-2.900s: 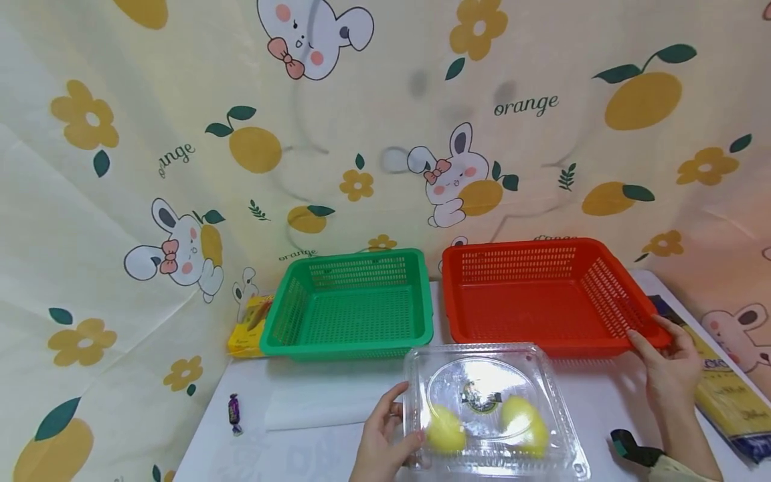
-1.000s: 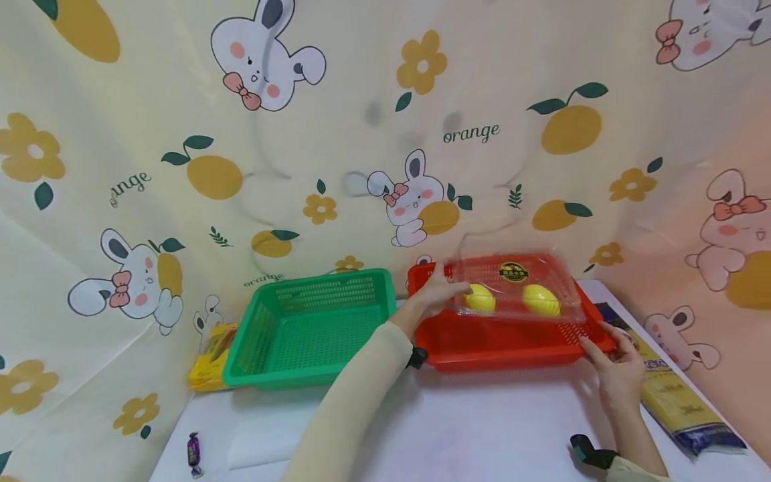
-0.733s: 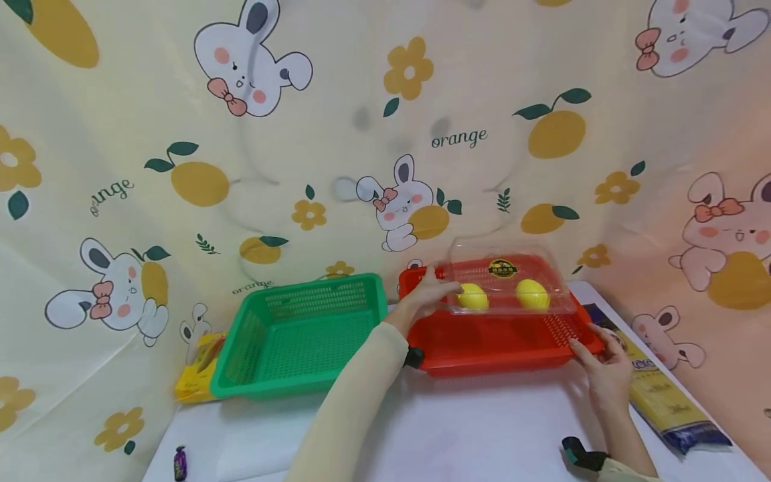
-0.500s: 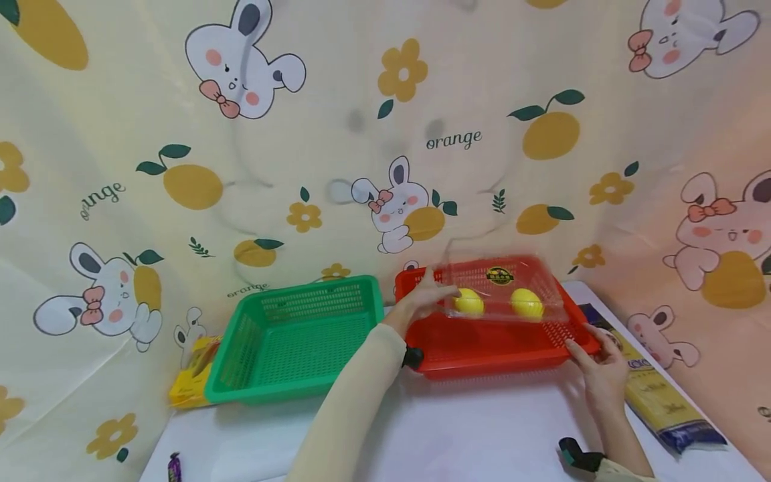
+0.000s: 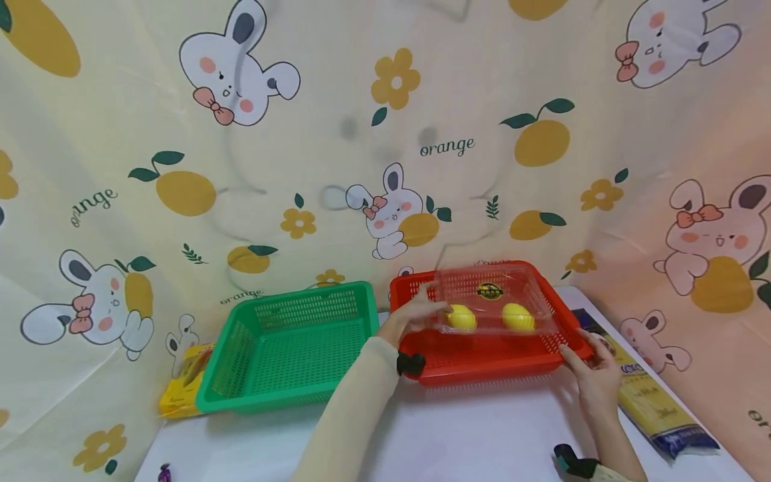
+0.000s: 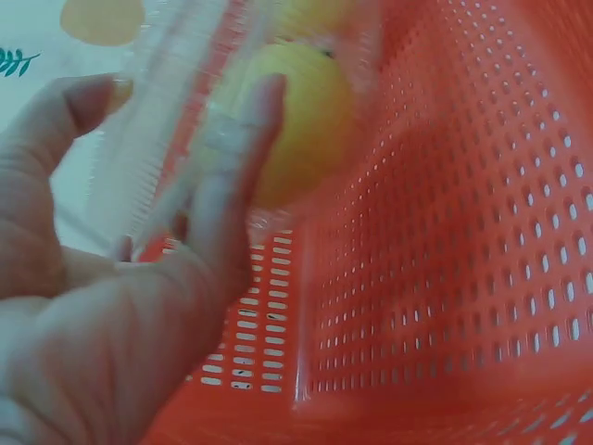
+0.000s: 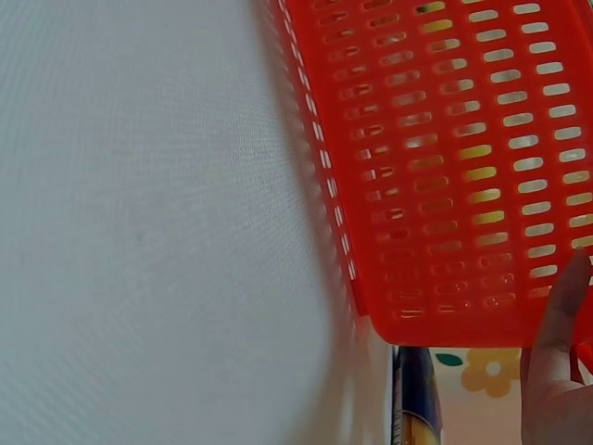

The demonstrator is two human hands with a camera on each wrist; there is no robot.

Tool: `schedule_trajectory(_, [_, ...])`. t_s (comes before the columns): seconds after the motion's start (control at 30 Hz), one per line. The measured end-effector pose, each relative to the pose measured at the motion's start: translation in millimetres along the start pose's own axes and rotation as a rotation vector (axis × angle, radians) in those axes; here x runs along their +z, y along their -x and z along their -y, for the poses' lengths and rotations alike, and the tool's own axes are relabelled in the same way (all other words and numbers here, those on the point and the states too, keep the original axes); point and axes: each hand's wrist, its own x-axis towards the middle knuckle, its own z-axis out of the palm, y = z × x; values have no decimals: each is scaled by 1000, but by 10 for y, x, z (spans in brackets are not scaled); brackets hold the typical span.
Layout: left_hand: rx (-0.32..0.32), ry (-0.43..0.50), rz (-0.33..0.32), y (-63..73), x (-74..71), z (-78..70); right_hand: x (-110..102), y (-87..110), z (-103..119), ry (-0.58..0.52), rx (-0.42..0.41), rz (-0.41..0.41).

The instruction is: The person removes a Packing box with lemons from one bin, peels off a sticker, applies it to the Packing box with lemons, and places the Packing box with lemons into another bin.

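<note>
My left hand (image 5: 414, 314) holds the left edge of a clear plastic clamshell box (image 5: 490, 309) with a dark round label on its lid. Two yellow fruits (image 5: 518, 317) show through the plastic. The box is within the outline of the red basket (image 5: 490, 367), toward its back wall. In the left wrist view, fingers (image 6: 227, 176) overlap the box's ridged edge beside one yellow fruit (image 6: 306, 125). At the basket's front right corner my right hand (image 5: 596, 381) grips the rim, thumb toward the front. The right wrist view catches part of this hand by the slotted red wall (image 7: 435, 185).
A green basket (image 5: 289, 395) stands to the left of the red one. Beyond it lies a yellow packet (image 5: 187, 385); a purple-wrapped candy (image 5: 164, 474) is at the front left. A long yellow-and-blue packet (image 5: 653, 402) lies along the right side. A printed cloth (image 5: 337, 80) hangs behind.
My left hand has carried the box from the table's front up and over into the red basket, lowering it slightly just now. My right hand has kept its grip on the basket's corner.
</note>
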Motion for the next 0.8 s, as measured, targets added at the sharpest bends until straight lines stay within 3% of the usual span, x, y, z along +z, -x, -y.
schedule_trajectory(0.2, [-39, 26, 40, 14, -40, 33, 7, -11, 9, -68, 2, 5])
schedule_trajectory(0.33, [-51, 28, 49, 28, -51, 60, 2, 0, -3, -52, -10, 14])
schedule_trajectory(0.57, [-109, -21, 68, 19, -48, 100, -22, 10, -14, -15, 3, 1])
schedule_trajectory(0.8, [-81, -136, 23, 12, -35, 111, -10, 4, 1, 7, 0, -2])
